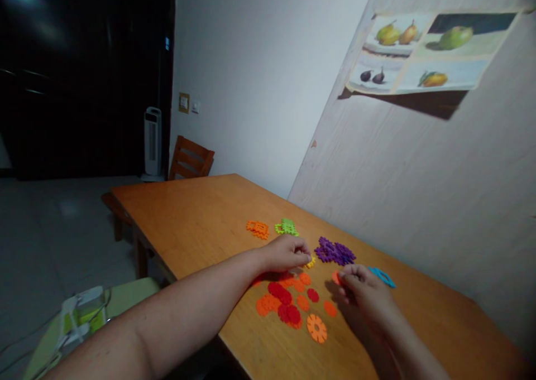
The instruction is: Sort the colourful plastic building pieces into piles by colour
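My left hand [287, 253] is pinching a yellow piece [310, 263] low over the desk [201, 218], beside the purple pieces [335, 252]. My right hand [363, 290] is gripping an orange disc [336, 278] near the red and orange pile [287, 304].

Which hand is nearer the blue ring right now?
Right. The right hand, holding an orange piece, sits just beside the blue ring; the left hand is farther left, pinching a yellow piece.

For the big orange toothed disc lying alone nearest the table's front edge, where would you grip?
Take the orange disc by its toothed rim, coming from above at its near side: it lies flat beside the pile, with bare table there.
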A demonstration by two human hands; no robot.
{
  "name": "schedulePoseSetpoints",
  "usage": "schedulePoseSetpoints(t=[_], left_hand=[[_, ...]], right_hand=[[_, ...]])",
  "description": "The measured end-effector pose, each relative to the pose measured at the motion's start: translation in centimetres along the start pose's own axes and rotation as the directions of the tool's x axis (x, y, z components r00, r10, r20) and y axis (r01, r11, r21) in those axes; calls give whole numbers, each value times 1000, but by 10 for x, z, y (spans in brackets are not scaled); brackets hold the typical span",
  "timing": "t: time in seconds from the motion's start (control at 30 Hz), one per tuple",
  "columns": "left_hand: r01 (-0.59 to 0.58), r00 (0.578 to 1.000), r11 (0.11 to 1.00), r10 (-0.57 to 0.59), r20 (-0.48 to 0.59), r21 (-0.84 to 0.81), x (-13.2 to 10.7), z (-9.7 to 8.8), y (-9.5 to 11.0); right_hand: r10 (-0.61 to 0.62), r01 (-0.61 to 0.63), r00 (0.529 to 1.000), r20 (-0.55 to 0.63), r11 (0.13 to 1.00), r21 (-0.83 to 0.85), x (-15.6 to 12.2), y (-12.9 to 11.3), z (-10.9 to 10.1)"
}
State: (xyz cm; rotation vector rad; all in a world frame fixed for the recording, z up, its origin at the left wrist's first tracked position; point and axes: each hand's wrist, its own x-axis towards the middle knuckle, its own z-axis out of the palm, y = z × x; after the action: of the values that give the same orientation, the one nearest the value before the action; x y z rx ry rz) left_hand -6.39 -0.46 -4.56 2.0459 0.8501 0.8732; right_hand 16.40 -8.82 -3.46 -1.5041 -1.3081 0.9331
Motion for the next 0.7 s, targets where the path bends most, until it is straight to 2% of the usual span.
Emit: schedulePoseSetpoints(t=[0.07,0.17,0.23,0.37,0.43,0.5,0.57,0.63,0.7], left_hand=[[13,997,995,-6,74,-97,-3,4,3],[10,991,980,17,134,-199,-8,7,6],[23,990,969,11,139,-246,-9,8,6],[134,981,942,-81,177,-309,-8,6,3],[143,988,954,-121,96,-263,-4,0,0],[127,988,975,-141,-64,-182,1,-12,-5],[138,965,982,-163,-205,-132,6,-26,-12],[187,925,979,-204,-322,-81,8,-41,-19],[309,889,951,-287,-358,6,6,-54,-26]], right_hand=[[16,-27,997,71,985,168,-11,-7,22],[28,-75,983,181,963,261,-17,-5,42],[29,-87,979,200,953,291,-17,1,48],[32,-91,984,173,933,347,-13,6,50],[30,-74,991,130,934,350,-12,5,45],[32,-55,997,76,943,329,-9,4,38],[25,-36,999,41,955,294,-4,7,29],[11,-11,1000,3,962,273,2,15,21],[-8,17,999,-33,963,269,8,23,15]])
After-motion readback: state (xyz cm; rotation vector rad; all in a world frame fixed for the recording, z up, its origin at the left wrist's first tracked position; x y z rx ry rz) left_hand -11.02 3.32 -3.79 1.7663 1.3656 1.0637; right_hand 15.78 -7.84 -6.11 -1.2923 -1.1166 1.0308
